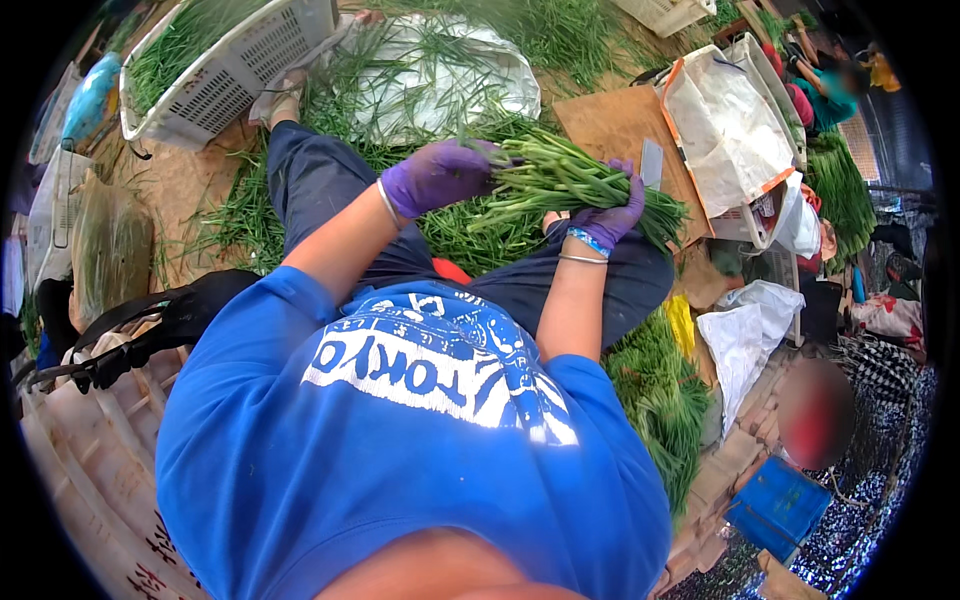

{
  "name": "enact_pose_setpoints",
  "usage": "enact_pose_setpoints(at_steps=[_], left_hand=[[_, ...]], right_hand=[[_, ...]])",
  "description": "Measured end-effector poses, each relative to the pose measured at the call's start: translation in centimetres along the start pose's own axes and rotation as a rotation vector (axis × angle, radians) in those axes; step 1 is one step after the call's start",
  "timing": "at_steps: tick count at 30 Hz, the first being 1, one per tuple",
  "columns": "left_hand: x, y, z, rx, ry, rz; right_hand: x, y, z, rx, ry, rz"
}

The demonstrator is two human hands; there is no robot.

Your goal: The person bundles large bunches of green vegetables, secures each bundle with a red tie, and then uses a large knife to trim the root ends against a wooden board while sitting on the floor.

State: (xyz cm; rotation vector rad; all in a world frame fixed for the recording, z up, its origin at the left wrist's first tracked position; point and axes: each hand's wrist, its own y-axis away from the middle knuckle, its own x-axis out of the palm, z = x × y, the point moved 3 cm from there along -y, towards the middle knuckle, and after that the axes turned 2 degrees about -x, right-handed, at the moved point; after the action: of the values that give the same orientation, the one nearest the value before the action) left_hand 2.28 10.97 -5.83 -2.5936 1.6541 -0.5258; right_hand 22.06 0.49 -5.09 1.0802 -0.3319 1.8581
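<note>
A thick bunch of green chives [560, 175] lies across my right hand [617, 215], whose purple-gloved fingers wrap round it from below and the right side. The pale stalk ends point left and the leaves hang past my right wrist. My left hand [437, 178], in a purple glove too, is at the left end of the bunch with its fingers closed. Whether it pinches a few stalks is too blurred to make out. Loose chives [480, 240] cover the ground between my legs.
A white plastic crate [230, 85] of chives stands at the far left. On the right are a wooden board [610, 120] with a flat grey piece, a white-lined crate [730, 130], piled chives [655, 400] and a blue box [778, 505]. A white sack [510, 80] lies ahead. Other people sit nearby.
</note>
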Motion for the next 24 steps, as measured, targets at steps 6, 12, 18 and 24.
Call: enact_pose_setpoints(at_steps=[6,12,18,24], left_hand=[[-5.4,4.9,-2.4,-0.040,0.602,0.010],[-2.8,4.1,-6.1,0.051,-1.210,-0.415],[4.5,-0.2,-2.2,-0.137,-0.201,-0.527],[5.3,-0.4,-1.8,-0.015,0.182,-0.463]], right_hand=[[-2.2,-2.4,2.4,-0.027,-0.196,0.262],[-0.3,-1.6,2.7,-0.067,-0.162,0.338],[3.1,0.2,0.7,-0.091,-0.117,0.386],[3.1,0.4,0.6,-0.041,-0.200,0.419]])
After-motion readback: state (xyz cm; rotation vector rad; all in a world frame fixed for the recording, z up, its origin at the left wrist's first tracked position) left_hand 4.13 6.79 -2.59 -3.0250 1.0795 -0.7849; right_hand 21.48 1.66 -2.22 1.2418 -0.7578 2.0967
